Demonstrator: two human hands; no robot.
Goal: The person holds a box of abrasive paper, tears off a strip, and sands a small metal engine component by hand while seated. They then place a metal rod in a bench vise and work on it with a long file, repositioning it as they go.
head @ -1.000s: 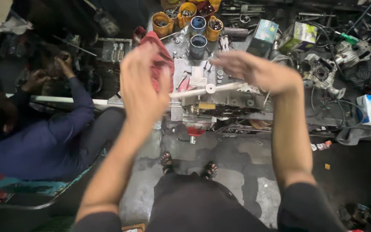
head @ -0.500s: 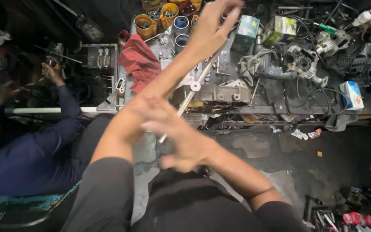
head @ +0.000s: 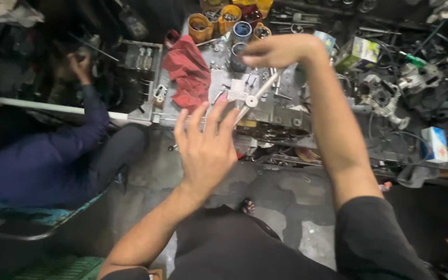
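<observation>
Both hands hover empty: my left hand (head: 206, 148) spread flat, my right hand (head: 278, 51) loosely curled above the bench (head: 281, 116)

arms: bare up to the elbows | left hand (head: 207, 150): no glove, no ring | right hand (head: 278, 51): no glove | top: short dark sleeves | legs: dark trousers

green-white box (head: 365, 51): workbench's far right part
teal box (head: 326, 40): just left of it
blue-white carton (head: 434, 144): workbench's right edge
</observation>
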